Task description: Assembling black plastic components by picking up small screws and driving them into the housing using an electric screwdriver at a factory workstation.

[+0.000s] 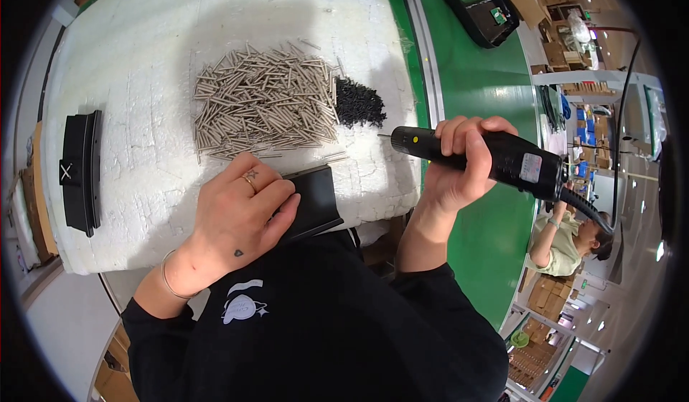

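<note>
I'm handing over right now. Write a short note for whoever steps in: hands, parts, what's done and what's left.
Left hand: flat on the black plastic part at the near edge of the white foam pad, pressing it down.
Right hand: closed around the black electric screwdriver, bit pointing left, off the part.
Pile of silver pins and a small heap of black screws lie beyond the part.
Another black part lies at the pad's left edge.
Done: no driven screw visible.
Left: cannot tell.
</note>
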`<action>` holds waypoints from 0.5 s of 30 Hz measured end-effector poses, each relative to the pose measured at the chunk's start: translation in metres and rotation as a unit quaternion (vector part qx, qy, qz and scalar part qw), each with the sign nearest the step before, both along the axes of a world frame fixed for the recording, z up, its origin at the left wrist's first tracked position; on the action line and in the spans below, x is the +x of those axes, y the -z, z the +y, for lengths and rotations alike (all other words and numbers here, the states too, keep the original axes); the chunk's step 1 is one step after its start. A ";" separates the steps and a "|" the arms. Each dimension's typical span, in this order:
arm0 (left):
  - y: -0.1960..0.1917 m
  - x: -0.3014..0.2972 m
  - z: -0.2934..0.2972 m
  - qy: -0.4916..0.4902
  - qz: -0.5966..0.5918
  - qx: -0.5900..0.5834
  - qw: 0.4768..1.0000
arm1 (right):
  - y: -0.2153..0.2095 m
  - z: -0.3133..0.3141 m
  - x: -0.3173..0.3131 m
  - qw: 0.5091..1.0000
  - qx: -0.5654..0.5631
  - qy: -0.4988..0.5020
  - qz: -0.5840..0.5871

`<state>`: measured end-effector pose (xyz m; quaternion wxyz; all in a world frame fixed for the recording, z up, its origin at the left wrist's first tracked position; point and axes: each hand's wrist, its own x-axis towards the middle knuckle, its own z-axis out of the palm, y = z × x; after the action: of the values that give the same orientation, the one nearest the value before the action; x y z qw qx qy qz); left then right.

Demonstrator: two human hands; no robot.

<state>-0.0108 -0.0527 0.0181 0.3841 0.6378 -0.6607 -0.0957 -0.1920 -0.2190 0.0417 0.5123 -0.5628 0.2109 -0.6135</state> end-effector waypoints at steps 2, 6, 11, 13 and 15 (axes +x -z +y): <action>-0.001 -0.001 -0.005 0.010 -0.011 0.007 1.000 | 0.002 -0.007 -0.004 0.998 0.029 0.036 -0.031; -0.001 -0.003 -0.010 0.031 -0.025 0.018 0.999 | 0.000 -0.014 -0.004 0.996 0.051 0.045 -0.052; -0.001 -0.007 -0.019 0.052 -0.030 0.016 0.998 | 0.004 -0.019 -0.001 0.997 0.049 0.058 -0.034; -0.002 -0.008 -0.025 0.060 -0.019 0.021 0.998 | 0.006 -0.021 -0.003 0.997 0.050 0.051 -0.027; -0.002 -0.010 -0.037 0.075 -0.029 0.014 0.997 | 0.003 -0.020 -0.005 0.998 0.040 0.035 -0.043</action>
<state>-0.0205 -0.0898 0.0197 0.3470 0.5946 -0.7161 -0.1149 -0.1969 -0.2393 0.0388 0.5211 -0.5072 0.2322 -0.6460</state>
